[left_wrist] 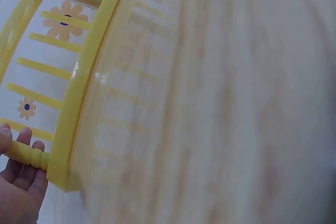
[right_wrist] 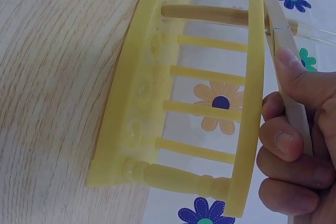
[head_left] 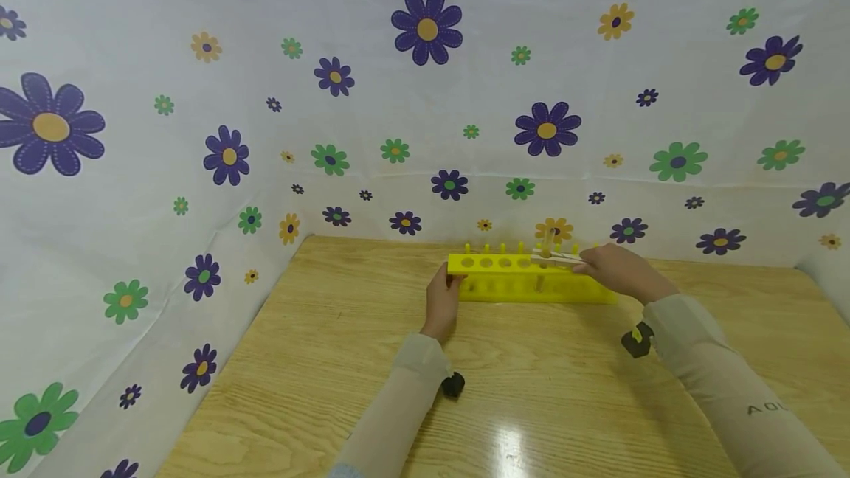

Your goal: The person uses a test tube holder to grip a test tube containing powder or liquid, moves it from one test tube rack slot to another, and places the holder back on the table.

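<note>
A yellow test tube rack [head_left: 505, 270] stands on the table near the back wall. My left hand [head_left: 441, 302] grips its left end; in the left wrist view, thumb and fingers curl round the end post [left_wrist: 23, 154]. My right hand [head_left: 623, 273] holds a wooden test tube clamp [head_left: 561, 260], fingers wrapped round its handles in the right wrist view. The clamp's jaws sit around a glass test tube [right_wrist: 210, 14] just above the rack's top plate. Brownish liquid fills the tube's lower part, which passes through a hole with its rounded bottom at the base.
The wood-grain table [head_left: 319, 360] spreads out in front of the rack. Close behind stands a white flower-print sheet [head_left: 372, 116], which also covers the left side. A row of yellow pegs [right_wrist: 210, 75] runs along the rack's back.
</note>
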Tool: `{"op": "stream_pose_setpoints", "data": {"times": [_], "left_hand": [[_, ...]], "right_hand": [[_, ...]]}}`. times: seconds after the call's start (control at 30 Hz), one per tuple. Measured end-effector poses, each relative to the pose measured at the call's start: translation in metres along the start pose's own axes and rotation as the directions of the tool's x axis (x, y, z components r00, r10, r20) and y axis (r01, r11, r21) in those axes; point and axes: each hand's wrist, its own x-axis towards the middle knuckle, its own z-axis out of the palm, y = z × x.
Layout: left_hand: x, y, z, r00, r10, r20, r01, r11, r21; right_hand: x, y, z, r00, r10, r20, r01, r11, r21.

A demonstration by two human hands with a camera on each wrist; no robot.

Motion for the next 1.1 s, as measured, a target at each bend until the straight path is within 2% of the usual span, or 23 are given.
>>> {"op": "stream_pose_setpoints", "data": {"times": [0.27,0.6,1.1], "left_hand": [[-0.0005,-0.0012,0.0006,1.000,-0.005,-0.001,0.005,1.000,-0.009],[-0.0004,-0.0012,0.0001,1.000,0.011,-0.006,-0.011,1.000,-0.011],[0.0002,0.0005,0.0006,1.000,-0.012,-0.011,0.012,1.000,-0.021]], "right_hand": [[0.0010,0.0007,0.0016,0.999,0.026,0.028,-0.026,1.000,0.002],[0.0022,0.0022,0.0011,1.000,-0.001,0.014,0.001,1.000,0.001],[0.0033,0.0056,0.0019,1.000,-0.015,0.000,0.015,1.000,-0.009]]}}
